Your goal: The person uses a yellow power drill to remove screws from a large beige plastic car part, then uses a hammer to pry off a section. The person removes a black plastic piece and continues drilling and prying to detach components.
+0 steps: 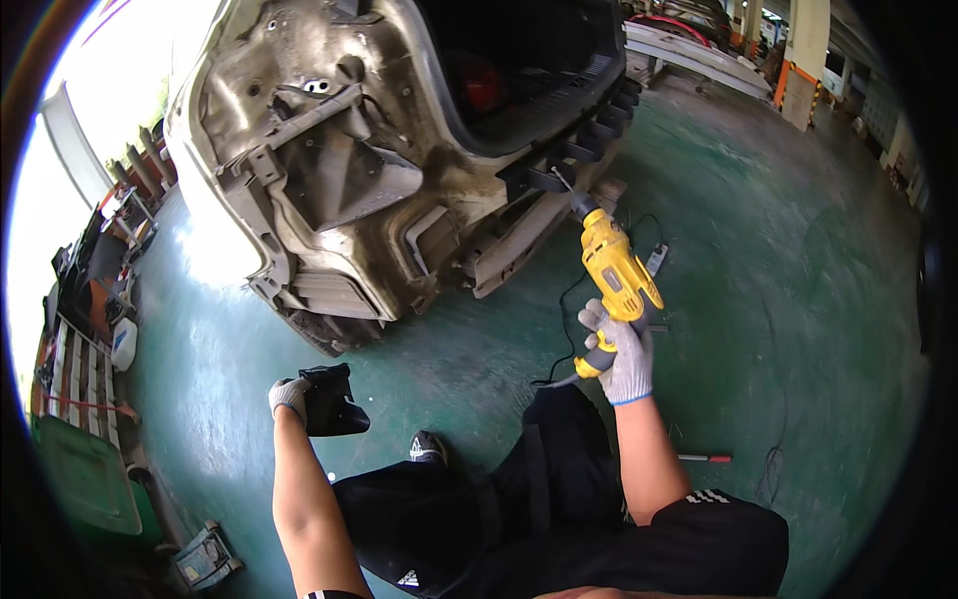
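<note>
My left hand (288,397), in a pale knit glove, grips a bent black plastic piece (332,401) at the lower left. My right hand (621,354), gloved alike, holds a yellow corded power drill (616,262) by its handle. The drill points up and to the left, its long bit close to a row of black brackets (561,165) along the rear of the stripped car body (359,175); whether it touches them I cannot tell. The car's bare metal corner is dented and marked, and its trunk (514,60) is open.
The green floor (758,329) has a power strip (657,260), cords and a red-handled tool (706,458). Parts and cylinders (140,170) line the left side, above a green bin (85,469) and a jack (208,554). A pillar (803,70) and metal platform (699,55) stand at the back right.
</note>
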`<state>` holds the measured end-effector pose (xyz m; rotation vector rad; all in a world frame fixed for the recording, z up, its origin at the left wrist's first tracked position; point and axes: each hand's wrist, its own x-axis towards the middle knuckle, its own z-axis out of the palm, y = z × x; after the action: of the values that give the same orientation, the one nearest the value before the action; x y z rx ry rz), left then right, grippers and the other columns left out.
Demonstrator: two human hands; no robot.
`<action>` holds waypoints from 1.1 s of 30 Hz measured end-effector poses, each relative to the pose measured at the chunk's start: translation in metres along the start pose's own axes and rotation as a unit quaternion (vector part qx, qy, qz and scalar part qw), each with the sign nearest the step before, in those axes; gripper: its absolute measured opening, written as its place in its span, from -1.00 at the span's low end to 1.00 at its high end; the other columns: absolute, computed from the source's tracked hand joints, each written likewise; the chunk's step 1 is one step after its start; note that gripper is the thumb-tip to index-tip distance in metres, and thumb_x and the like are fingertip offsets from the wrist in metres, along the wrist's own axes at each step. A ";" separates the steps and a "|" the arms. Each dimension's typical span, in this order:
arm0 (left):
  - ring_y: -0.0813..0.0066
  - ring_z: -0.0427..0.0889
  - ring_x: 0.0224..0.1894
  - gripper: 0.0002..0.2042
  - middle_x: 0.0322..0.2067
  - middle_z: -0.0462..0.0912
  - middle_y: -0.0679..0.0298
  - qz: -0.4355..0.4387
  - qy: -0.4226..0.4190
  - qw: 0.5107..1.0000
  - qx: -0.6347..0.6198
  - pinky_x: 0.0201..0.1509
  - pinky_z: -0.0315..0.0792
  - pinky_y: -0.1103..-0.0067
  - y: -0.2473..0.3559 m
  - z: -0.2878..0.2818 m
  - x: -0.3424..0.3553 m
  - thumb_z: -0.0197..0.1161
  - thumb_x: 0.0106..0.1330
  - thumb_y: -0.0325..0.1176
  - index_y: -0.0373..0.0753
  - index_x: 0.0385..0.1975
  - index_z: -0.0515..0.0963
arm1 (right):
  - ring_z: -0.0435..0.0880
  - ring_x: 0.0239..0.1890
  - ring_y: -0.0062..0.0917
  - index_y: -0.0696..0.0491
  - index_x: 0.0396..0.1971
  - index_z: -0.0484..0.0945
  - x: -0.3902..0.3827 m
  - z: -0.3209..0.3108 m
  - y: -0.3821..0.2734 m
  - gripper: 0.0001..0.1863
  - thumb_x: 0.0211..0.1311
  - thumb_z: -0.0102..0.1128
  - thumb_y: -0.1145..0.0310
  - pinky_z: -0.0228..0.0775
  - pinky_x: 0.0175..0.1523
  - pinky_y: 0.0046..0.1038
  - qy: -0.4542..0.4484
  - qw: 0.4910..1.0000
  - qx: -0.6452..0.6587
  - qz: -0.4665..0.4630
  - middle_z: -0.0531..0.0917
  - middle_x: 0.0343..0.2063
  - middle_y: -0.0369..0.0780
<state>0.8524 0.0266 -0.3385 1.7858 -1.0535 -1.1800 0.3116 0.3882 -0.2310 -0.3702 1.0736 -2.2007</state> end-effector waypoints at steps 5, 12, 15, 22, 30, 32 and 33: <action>0.18 0.78 -0.23 -0.69 -0.24 0.81 0.04 -0.007 -0.009 0.999 0.030 -0.08 0.68 0.32 0.007 0.011 -0.003 0.48 0.12 -0.47 -0.42 -0.12 0.71 | 0.88 -0.01 -0.36 0.18 0.28 0.54 0.013 -0.005 -0.016 -0.50 0.35 0.33 0.52 0.69 -0.16 -0.48 0.030 0.997 -0.063 -0.007 0.79 0.07 -0.05; 0.19 0.76 -0.28 -0.74 -0.27 0.78 0.05 0.021 -0.017 0.999 -0.017 -0.12 0.68 0.30 0.003 0.012 -0.005 0.45 0.14 -0.52 -0.41 -0.16 0.68 | 0.89 -0.11 -0.39 0.21 0.25 0.57 -0.008 -0.019 -0.057 -0.53 0.35 0.30 0.51 0.68 -0.18 -0.47 0.024 0.992 -0.120 0.040 0.81 0.02 -0.05; 0.21 0.75 -0.30 -0.77 -0.29 0.77 0.04 0.020 -0.015 1.000 -0.016 -0.14 0.68 0.31 0.008 0.017 -0.010 0.45 0.14 -0.52 -0.40 -0.20 0.67 | 0.88 -0.07 -0.34 0.21 0.31 0.55 -0.033 -0.034 -0.059 -0.47 0.32 0.28 0.53 0.68 -0.20 -0.48 0.043 0.987 -0.144 0.052 0.81 0.02 -0.04; 0.21 0.75 -0.30 -0.77 -0.30 0.77 0.05 0.020 -0.018 0.999 -0.017 -0.16 0.69 0.32 0.008 0.023 -0.020 0.47 0.14 -0.54 -0.39 -0.20 0.67 | 0.88 -0.07 -0.35 0.27 0.31 0.55 -0.024 -0.037 -0.051 -0.45 0.32 0.32 0.48 0.69 -0.21 -0.47 0.011 0.995 -0.100 -0.004 0.80 0.05 -0.01; 0.20 0.76 -0.28 -0.73 -0.29 0.77 0.07 0.033 -0.022 0.999 -0.020 -0.11 0.69 0.31 0.006 0.023 -0.013 0.47 0.11 -0.54 -0.40 -0.16 0.68 | 0.84 -0.13 -0.46 0.19 0.24 0.58 0.009 0.012 -0.064 -0.52 0.34 0.37 0.46 0.66 -0.14 -0.47 0.005 0.981 -0.193 -0.011 0.78 -0.02 -0.15; 0.19 0.76 -0.27 -0.72 -0.28 0.77 0.08 0.042 -0.013 0.999 -0.023 -0.11 0.68 0.30 0.007 0.022 -0.010 0.47 0.11 -0.54 -0.40 -0.16 0.69 | 0.84 -0.13 -0.47 0.19 0.25 0.57 0.007 0.012 -0.063 -0.51 0.32 0.36 0.47 0.66 -0.16 -0.46 0.010 0.984 -0.177 -0.013 0.78 -0.03 -0.14; 0.19 0.76 -0.27 -0.72 -0.28 0.77 0.07 0.036 -0.016 0.999 -0.009 -0.10 0.69 0.30 0.007 0.023 -0.012 0.47 0.11 -0.53 -0.40 -0.15 0.69 | 0.84 -0.13 -0.47 0.19 0.25 0.57 0.003 0.011 -0.065 -0.50 0.31 0.36 0.47 0.66 -0.17 -0.46 0.013 0.985 -0.171 -0.009 0.78 -0.03 -0.14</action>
<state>0.8264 0.0315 -0.3349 1.7061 -1.1124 -1.1757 0.2866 0.4090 -0.1733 -0.5027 1.4723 -2.0374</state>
